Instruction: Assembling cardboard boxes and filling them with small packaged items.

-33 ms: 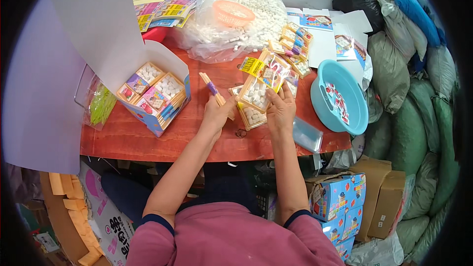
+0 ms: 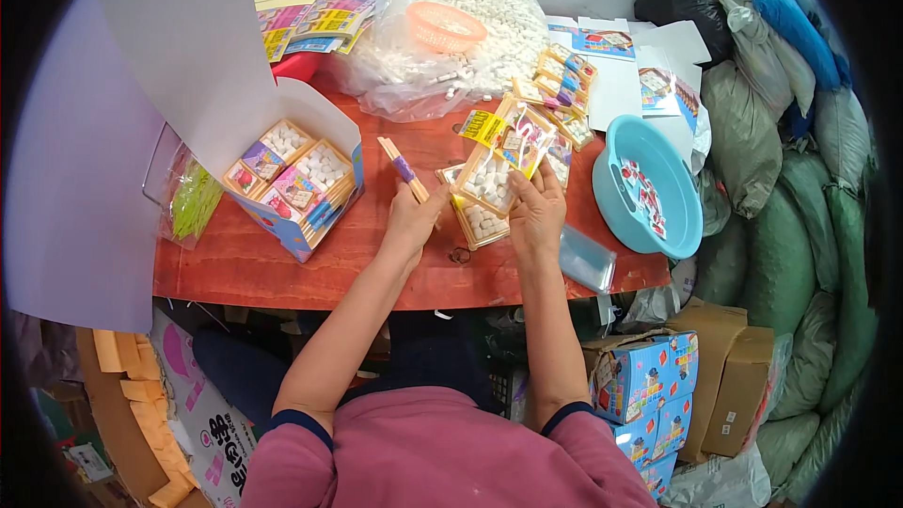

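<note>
My left hand [image 2: 412,222] is closed round a small bundle of pale wooden sticks [image 2: 403,167] with a purple band. In my right hand [image 2: 536,212], a shallow box of white pieces [image 2: 490,179] is gripped by its near edge, tilted above the table. A printed yellow-and-pink card [image 2: 513,139] lies across its far part. Beneath it sits another box of white pieces [image 2: 484,224], partly covered. Left of my hands stands an open carton [image 2: 331,218] packed with similar boxes and blue-banded sticks.
A big clear bag of white pieces [image 2: 508,9] holds a pink basket [image 2: 442,26] at the back. More banded stick bundles [image 2: 564,80] lie nearby. To the right are a blue basin [image 2: 691,226] and clear sleeves [image 2: 586,261]. Sacks [image 2: 743,141] line the right side.
</note>
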A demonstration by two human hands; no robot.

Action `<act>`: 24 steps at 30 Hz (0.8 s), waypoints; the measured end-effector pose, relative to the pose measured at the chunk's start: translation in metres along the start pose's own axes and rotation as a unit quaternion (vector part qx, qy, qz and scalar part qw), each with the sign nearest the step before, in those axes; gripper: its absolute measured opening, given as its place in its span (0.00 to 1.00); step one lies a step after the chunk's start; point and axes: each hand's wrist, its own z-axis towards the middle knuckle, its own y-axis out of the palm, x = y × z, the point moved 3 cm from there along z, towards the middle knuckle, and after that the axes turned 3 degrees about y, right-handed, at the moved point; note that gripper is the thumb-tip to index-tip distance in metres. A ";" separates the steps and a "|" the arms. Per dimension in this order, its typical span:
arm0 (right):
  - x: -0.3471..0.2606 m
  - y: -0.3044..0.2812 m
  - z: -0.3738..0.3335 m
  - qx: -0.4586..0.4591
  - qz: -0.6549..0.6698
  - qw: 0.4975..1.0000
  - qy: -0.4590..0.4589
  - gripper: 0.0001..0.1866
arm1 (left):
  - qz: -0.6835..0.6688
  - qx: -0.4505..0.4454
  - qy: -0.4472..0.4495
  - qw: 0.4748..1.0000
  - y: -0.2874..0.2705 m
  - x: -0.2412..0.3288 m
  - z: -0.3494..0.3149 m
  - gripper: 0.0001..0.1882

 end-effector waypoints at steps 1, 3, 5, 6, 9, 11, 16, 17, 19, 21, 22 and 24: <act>-0.002 0.000 -0.002 0.006 0.000 1.000 -0.004 0.32 | 0.058 0.000 -0.007 0.998 -0.001 0.004 -0.003 0.34; -0.003 -0.001 -0.006 0.020 -0.015 1.000 -0.017 0.31 | 0.100 0.012 0.013 0.995 -0.003 -0.002 -0.004 0.41; -0.002 0.002 -0.009 0.033 -0.030 0.999 -0.028 0.30 | 0.142 0.027 0.032 0.989 -0.007 -0.007 -0.008 0.48; -0.002 0.001 -0.011 0.037 -0.030 0.998 -0.034 0.29 | 0.176 0.028 0.052 0.983 -0.004 0.000 -0.015 0.50; 0.000 0.000 -0.014 0.053 -0.045 0.996 -0.049 0.29 | 0.254 0.067 0.116 0.958 0.001 0.001 -0.026 0.50; 0.002 0.003 -0.016 0.061 -0.059 0.995 -0.056 0.29 | 0.295 0.107 0.161 0.936 0.004 0.000 -0.033 0.49; 0.001 0.006 -0.021 0.061 -0.088 0.989 -0.100 0.30 | 0.506 -0.007 0.266 0.820 0.033 0.016 -0.058 0.44; 0.000 0.006 -0.021 0.061 -0.089 0.989 -0.100 0.30 | 0.488 -0.015 0.274 0.829 0.034 0.020 -0.060 0.43; -0.003 0.008 -0.023 0.058 -0.101 0.986 -0.119 0.30 | 0.452 0.008 0.318 0.833 0.033 0.032 -0.062 0.38; -0.004 0.010 -0.025 0.057 -0.104 0.986 -0.115 0.30 | 0.415 -0.005 0.411 0.812 0.035 0.050 -0.060 0.33; -0.004 0.012 -0.026 0.056 -0.107 0.986 -0.112 0.30 | 0.415 -0.005 0.411 0.812 0.038 0.056 -0.058 0.33; -0.006 0.018 -0.031 0.052 -0.119 0.985 -0.110 0.30 | 0.392 -0.038 0.479 0.785 0.047 0.069 -0.058 0.29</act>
